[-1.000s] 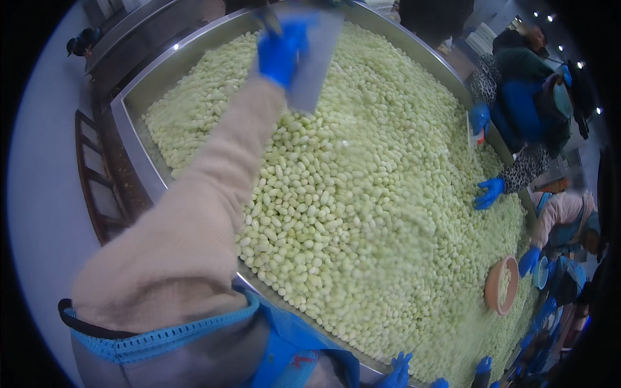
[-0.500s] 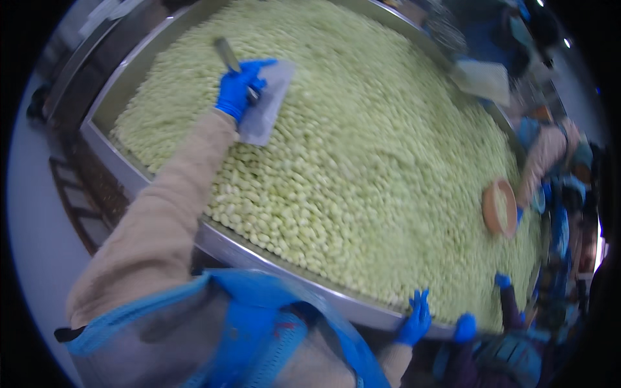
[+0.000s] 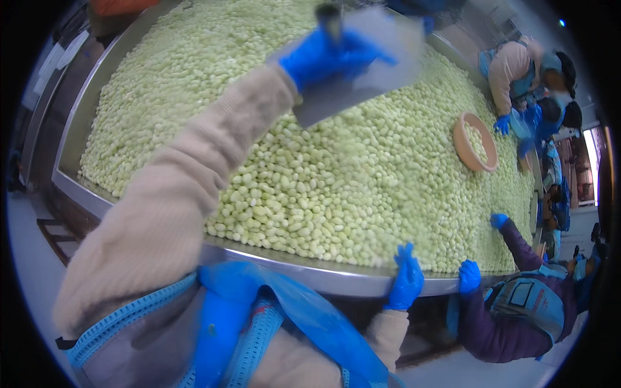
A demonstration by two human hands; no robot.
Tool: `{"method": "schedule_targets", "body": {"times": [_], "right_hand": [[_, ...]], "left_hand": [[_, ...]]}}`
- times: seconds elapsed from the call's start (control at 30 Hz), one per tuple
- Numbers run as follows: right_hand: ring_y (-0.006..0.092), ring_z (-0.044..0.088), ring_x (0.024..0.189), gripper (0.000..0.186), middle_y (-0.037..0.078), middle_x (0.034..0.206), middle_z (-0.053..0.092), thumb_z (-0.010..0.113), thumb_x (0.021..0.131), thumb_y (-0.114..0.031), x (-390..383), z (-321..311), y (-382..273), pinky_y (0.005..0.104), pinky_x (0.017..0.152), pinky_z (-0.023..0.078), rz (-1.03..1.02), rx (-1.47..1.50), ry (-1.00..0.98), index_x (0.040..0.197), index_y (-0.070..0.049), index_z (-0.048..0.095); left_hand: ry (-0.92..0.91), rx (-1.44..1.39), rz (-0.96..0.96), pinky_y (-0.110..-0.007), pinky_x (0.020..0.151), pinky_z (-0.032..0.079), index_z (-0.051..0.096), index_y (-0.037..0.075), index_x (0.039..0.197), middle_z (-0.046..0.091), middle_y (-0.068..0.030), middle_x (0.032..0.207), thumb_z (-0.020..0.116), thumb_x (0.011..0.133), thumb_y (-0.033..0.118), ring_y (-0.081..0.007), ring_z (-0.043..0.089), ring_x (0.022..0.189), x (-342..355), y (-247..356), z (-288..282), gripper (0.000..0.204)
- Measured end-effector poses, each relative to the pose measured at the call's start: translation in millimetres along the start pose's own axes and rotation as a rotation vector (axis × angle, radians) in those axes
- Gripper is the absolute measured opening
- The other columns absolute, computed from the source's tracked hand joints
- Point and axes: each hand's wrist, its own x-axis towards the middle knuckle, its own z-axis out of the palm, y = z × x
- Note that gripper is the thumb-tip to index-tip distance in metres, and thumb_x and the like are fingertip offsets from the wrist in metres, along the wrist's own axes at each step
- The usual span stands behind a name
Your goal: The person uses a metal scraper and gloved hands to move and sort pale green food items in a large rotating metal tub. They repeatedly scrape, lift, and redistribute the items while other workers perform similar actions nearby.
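Note:
My left hand (image 3: 330,57), in a blue glove, grips the handle of a flat grey scraper (image 3: 381,64) above a wide spread of small pale green oval pieces (image 3: 297,207). The scraper's broad blade tilts toward the far right and is smeared by motion. At the metal rim (image 3: 304,275) of the big vat, my right hand (image 3: 405,278) rests with its gloved fingers stretched out over the edge pieces. It holds nothing. The oval pieces look like peeled fruit or beans; their exact kind cannot be told.
An orange-brown bowl (image 3: 476,142) with some pieces inside sits on the spread at right. Close to my right hand, a co-worker in a purple sleeve (image 3: 517,246) reaches over the rim. Another person in beige (image 3: 514,71) leans in from the far right.
My left hand has swung the scraper to the right and lifted it closer to view. The view has shifted, and my right hand stays at the rim.

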Motion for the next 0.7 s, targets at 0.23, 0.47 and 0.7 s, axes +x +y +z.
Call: {"method": "schedule_targets", "body": {"times": [0.23, 0.47, 0.7], "right_hand": [[0.0258, 0.067, 0.108, 0.033, 0.02, 0.122, 0.067, 0.045, 0.101, 0.0, 5.2, 6.4, -12.8, 0.038, 0.09, 0.056, -0.2, -0.03, 0.027, 0.13, 0.005, 0.061], [0.0255, 0.069, 0.076, 0.03, 0.012, 0.099, 0.075, 0.062, 0.085, 0.007, 12.7, 0.0, -10.7, 0.0368, 0.076, 0.053, -0.6, -0.355, 0.047, 0.112, -0.003, 0.073], [0.0228, 0.072, 0.084, 0.034, 0.009, 0.1, 0.075, 0.06, 0.087, 0.004, 8.8, -8.8, -12.4, 0.0415, 0.088, 0.052, -0.551, -0.331, -0.058, 0.118, -0.006, 0.072]], "left_hand": [[0.026, 0.215, -0.717, -0.029, 0.062, 0.05, 0.074, 0.022, 0.117, 0.067, -0.0043, 0.086, 0.057, 0.099, 0.026, -0.0116, 0.056, 0.068, -75.2, -157.2, 76.4, 0.025], [0.07, -0.074, -0.639, -0.025, 0.056, 0.044, 0.076, 0.008, 0.11, 0.064, -0.0008, 0.078, 0.066, 0.093, 0.019, -0.0075, 0.051, 0.064, -26.8, -81.2, 96.0, 0.023], [-0.108, -0.153, -0.138, -0.021, 0.067, 0.047, 0.075, 0.007, 0.112, 0.07, -0.0012, 0.091, 0.069, 0.091, 0.019, -0.0056, 0.055, 0.075, 29.7, -20.5, 162.2, 0.025]]}}
